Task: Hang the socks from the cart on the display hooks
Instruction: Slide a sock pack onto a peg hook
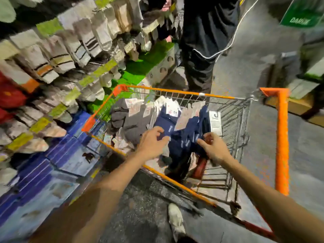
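Note:
A wire cart with an orange frame stands in front of me. It holds piles of grey socks, white labelled socks and navy socks. My left hand reaches into the cart, and its curled fingers and thumb close on the left edge of the navy socks. My right hand grips the right side of the same navy bundle between thumb and bent fingers. The display hooks on the wall to the left are covered by rows of hanging socks. The view is blurred.
A person in black clothes stands just beyond the cart's far end. Blue boxes are stacked low on the left under the sock display. The cart's orange handle post rises on the right. My shoe is on the grey floor.

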